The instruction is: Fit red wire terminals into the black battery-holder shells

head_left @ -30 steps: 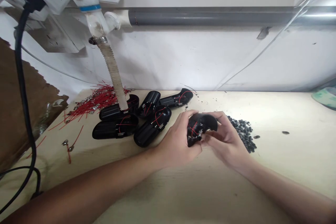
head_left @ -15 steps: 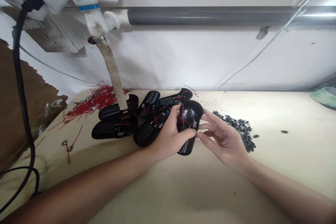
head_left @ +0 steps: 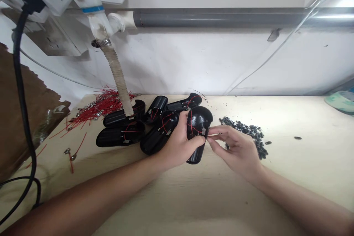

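My left hand (head_left: 181, 145) is wrapped round a black plastic housing (head_left: 199, 118), its thumb lying across the middle. Inside the housing's rounded, hollow end run thin red wires, beside a small pale connector. At the housing's right edge, the thumb and fingertips of my right hand (head_left: 238, 151) come together in a pinch. Whatever they may hold is too small or hidden to make out. Just left of my left hand rests a similar black housing (head_left: 155, 140) with red wires. Behind my right hand lies a pile of small black pieces (head_left: 250, 131).
More black housings (head_left: 110, 137) lie to the left, below a ribbed hose (head_left: 117, 73). A heap of red wires with metal ends (head_left: 102, 105) spreads at the back left. A black power cable (head_left: 20, 81) hangs at left; a tape roll (head_left: 341, 101) sits far right.
My right hand's fingers have drawn in from behind the housing to a pinch at its right edge. My left hand keeps its hold on the housing, almost unmoved.
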Available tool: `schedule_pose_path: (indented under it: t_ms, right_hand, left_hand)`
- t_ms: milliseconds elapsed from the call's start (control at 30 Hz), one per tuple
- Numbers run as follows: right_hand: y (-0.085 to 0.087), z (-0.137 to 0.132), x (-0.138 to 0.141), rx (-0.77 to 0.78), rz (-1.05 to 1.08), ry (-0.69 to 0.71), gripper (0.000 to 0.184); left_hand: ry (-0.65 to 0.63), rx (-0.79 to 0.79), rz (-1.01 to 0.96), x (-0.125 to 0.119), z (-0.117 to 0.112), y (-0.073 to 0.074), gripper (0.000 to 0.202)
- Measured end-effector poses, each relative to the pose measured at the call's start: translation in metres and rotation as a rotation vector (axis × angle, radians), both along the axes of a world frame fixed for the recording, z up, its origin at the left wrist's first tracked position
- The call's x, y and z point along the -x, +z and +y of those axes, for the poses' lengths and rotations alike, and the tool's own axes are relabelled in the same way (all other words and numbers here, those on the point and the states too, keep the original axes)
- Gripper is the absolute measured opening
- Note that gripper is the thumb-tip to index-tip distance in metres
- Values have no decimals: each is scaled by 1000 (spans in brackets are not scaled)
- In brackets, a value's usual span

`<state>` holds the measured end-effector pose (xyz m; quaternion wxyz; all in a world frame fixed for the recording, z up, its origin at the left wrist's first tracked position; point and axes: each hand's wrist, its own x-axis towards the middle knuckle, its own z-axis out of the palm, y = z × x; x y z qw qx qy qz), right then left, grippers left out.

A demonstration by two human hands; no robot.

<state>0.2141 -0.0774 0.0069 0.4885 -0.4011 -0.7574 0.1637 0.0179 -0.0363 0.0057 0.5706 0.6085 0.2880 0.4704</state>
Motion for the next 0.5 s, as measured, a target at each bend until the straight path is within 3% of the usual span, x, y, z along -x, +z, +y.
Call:
schedule_pose_path:
  t_ms: [300,500]
  right_hand:
    - [0,8,-4,23,16,134,26]
    - [0,6,-5,1,4,118,25]
  left_hand:
    - [-78,71,-21,2,-3,3,38]
    - [-41,101,-53,-2,-2,3,29]
